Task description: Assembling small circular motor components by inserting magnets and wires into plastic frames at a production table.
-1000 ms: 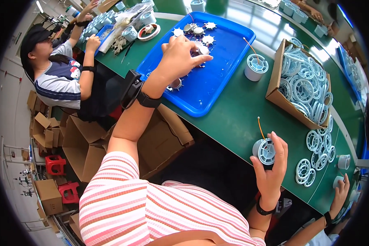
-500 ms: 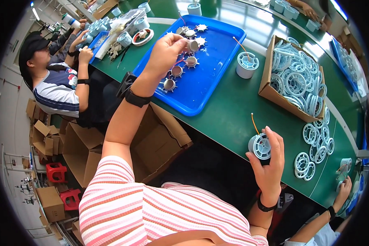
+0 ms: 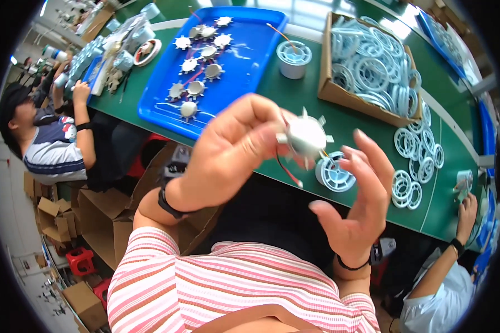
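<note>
In front of me my left hand (image 3: 233, 150) pinches a round silvery disc with short tabs around its rim (image 3: 306, 135). A thin red wire with a small pale plug dangles below the disc. My right hand (image 3: 361, 200) is open beside it, fingers spread and curved, holding nothing. Behind the right fingertips, a light-blue spoked plastic cup (image 3: 335, 176) with an orange wire stands at the table's near edge, partly hidden. Several similar tabbed discs (image 3: 196, 89) with red wires lie in the blue tray (image 3: 244, 72).
Another light-blue cup (image 3: 293, 60) with an orange wire stands right of the tray. A cardboard box (image 3: 366, 105) full of light-blue rings is farther right, with loose rings (image 3: 422, 169) beside it. Co-workers sit left and right. Open cartons (image 3: 105, 222) stand on the floor at left.
My left hand has come back from over the tray toward me, bringing the tabbed disc. My right hand has let go of the near cup and opened. The view has shifted.
</note>
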The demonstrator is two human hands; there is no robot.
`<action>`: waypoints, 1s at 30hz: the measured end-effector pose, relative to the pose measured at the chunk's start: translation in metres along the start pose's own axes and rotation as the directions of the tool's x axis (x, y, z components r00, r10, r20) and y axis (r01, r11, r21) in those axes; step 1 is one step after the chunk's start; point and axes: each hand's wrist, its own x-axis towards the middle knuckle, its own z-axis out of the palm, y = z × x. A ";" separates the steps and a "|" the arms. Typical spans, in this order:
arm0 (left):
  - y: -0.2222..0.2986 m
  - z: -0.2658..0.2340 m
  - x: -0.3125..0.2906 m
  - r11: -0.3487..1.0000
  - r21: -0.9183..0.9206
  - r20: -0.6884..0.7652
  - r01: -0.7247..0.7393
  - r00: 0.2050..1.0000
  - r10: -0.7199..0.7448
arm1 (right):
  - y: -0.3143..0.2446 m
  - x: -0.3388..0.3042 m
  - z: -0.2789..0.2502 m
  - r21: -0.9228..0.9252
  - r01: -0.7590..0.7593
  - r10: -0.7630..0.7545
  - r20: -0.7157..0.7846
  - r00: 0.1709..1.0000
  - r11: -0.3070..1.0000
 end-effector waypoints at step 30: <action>-0.055 0.019 0.018 0.583 0.790 0.124 -0.189 0.981 0.149 | 0.025 -0.020 -0.033 0.058 -0.263 0.258 0.074 0.963 0.963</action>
